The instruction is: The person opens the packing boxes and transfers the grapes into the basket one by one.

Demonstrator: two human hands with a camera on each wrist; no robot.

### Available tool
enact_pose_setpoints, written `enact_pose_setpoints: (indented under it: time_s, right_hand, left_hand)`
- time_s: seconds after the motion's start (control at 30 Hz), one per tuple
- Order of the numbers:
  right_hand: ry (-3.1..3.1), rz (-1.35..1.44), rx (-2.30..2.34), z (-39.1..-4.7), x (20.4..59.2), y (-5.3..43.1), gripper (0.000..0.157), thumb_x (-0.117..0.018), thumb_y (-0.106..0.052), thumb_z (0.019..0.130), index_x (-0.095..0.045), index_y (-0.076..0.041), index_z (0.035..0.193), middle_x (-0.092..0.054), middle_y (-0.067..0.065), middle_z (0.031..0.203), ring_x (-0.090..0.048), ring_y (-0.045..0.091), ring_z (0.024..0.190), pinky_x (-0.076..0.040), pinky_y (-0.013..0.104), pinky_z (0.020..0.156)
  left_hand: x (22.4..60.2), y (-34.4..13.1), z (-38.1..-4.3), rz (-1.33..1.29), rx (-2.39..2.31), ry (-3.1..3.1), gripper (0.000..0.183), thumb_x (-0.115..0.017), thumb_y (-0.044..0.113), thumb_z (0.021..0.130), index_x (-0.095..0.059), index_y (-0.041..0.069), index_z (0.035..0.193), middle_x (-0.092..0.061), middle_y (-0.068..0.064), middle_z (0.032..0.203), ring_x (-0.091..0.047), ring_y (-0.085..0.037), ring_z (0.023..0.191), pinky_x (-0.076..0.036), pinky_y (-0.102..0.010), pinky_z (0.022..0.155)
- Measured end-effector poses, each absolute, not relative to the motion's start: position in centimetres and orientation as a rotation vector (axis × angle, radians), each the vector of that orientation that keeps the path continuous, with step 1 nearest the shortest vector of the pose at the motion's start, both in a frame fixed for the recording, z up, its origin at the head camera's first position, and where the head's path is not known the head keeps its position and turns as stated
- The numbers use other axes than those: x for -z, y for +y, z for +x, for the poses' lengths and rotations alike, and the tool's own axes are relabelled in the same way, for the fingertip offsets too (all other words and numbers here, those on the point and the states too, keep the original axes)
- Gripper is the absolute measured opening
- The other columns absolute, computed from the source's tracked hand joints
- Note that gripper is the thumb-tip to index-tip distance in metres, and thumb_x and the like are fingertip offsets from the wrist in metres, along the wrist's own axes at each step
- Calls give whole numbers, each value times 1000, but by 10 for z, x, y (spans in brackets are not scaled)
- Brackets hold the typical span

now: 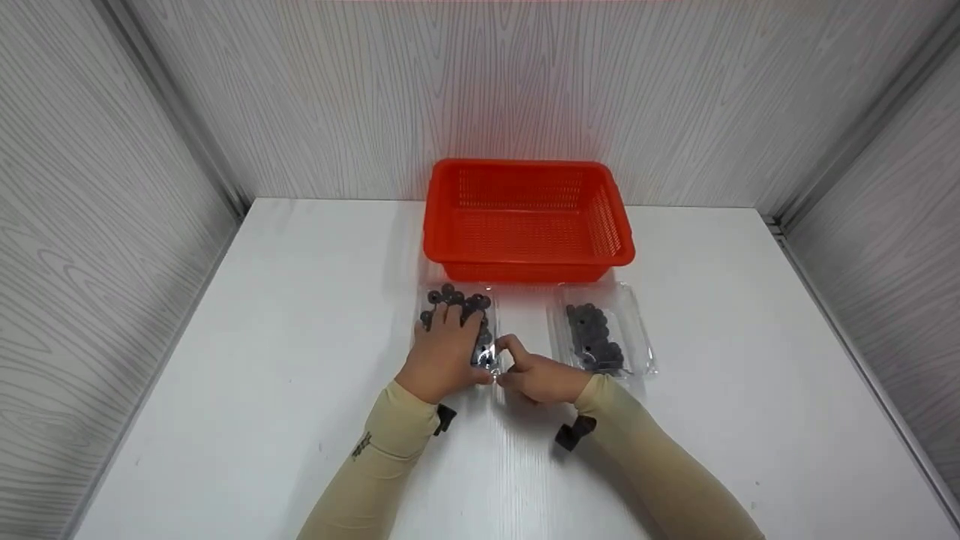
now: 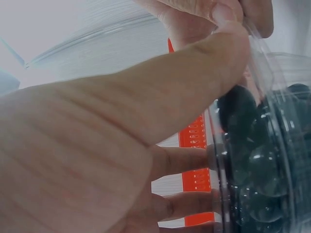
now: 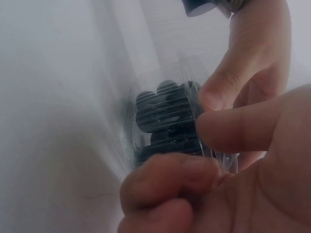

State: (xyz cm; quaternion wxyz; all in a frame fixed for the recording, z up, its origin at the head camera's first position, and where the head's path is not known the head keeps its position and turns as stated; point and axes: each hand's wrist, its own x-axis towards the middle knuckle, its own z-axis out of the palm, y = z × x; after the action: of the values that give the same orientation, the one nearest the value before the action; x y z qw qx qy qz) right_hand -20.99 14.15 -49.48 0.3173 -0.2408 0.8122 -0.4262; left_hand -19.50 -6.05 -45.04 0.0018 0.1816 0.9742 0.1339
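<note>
A clear plastic clamshell box (image 1: 493,352) of dark blueberries (image 1: 457,298) lies in front of the red basket. My left hand (image 1: 442,360) spreads across its top, fingers towards the far side and thumb at the near right corner. From the right, my right hand (image 1: 544,377) pinches the same corner between thumb and bent forefinger. Both thumbs meet close together at the box rim (image 3: 194,109) in the right wrist view. In the left wrist view, blueberries (image 2: 265,170) show through the plastic beside my left thumb. My left palm hides part of the box.
A second clear box (image 1: 637,345) with blueberries (image 1: 589,326) sits to the right of my right hand. Behind both boxes stands a red plastic basket (image 1: 529,270) near the back wall. Grey wood-grain panels (image 1: 90,225) border the white table (image 1: 270,337).
</note>
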Motion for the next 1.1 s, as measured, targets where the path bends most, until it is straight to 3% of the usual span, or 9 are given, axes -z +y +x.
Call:
enact_pose_setpoints:
  time_s: [0.83,1.1]
  right_hand:
    - [2171,-632,1123,-209,496,140,36,-50,-14,102,-29,-16,131,-43,-4,55,-42,12,47,-36,26,47]
    - [2136,-630,1135,-210,495,139,32,-45,-10,101,-28,-15,128,-43,-3,54,-41,13,46,-35,26,47]
  left_hand:
    - [452,-59,-194,559,-435,3055,99,-96,46,69,-51,3,147,-52,-31,140,-43,-55,137,-40,-76,103]
    - [450,-59,-193,556,-458,3047,95,-96,43,70,-53,3,146,-54,-30,138,-45,-53,136,-40,-74,102]
